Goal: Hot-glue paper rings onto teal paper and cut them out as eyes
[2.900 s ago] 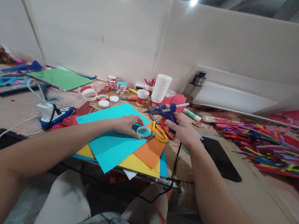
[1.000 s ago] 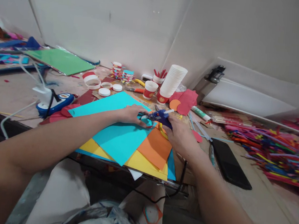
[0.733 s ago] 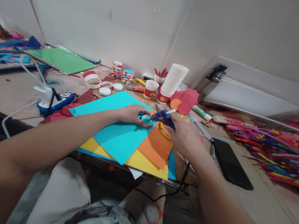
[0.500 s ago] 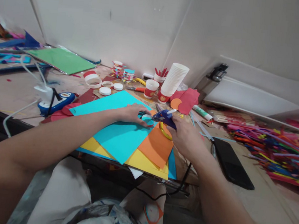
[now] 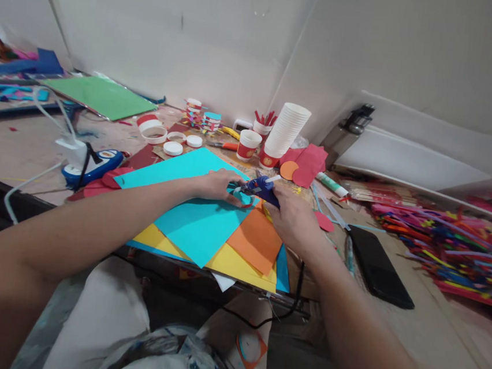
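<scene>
My right hand is closed around a blue hot glue gun with a white glue stick poking out of its back. The gun's nozzle points left, over a small ring cut from a paper cup. Thumb and fingers of my left hand pinch this ring at its left side. Its inside looks cyan and a bit of red shows on its lower edge; the nozzle partly hides it. Beneath both hands lie a cyan paper sheet and an orange sheet.
Stacked paper cups, white cup rings and a red-handled tool lie behind. A power strip sits left. To the right are a black phone and many pipe cleaners. The gun's black cord hangs over the table edge.
My right hand and the glue gun have moved slightly left, bringing the nozzle over the cup ring. A red paper circle now shows beside my right wrist. The left hand stays nearly still.
</scene>
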The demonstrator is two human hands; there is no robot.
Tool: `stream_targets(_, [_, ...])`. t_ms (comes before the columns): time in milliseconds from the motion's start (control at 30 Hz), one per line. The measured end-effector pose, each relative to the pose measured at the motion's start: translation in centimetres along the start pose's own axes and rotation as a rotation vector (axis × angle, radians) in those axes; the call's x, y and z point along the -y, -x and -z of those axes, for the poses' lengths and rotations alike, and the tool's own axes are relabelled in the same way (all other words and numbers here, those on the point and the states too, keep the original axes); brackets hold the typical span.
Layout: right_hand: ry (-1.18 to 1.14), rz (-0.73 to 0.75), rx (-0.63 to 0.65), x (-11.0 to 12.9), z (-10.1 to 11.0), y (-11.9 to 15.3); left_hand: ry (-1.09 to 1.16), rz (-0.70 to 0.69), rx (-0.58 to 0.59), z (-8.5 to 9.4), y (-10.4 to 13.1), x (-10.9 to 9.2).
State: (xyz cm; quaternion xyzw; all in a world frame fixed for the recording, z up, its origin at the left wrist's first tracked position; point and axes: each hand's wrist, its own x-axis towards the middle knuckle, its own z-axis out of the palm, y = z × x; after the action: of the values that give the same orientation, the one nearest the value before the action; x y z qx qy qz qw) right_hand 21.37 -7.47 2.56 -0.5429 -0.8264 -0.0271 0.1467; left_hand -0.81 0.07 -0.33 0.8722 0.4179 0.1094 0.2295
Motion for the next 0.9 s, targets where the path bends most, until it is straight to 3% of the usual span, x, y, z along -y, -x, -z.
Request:
stream_targets(633, [0.152,-0.129,0.112,0.9,2.3,1.3,0.008,-0.007,-0.007,0.0,0.0,0.0])
stream_targets(900, [0.129,-0.080,0.065,0.9,1.4,0.7,0.000,0.010,0.007,0.2,0.2,-0.3])
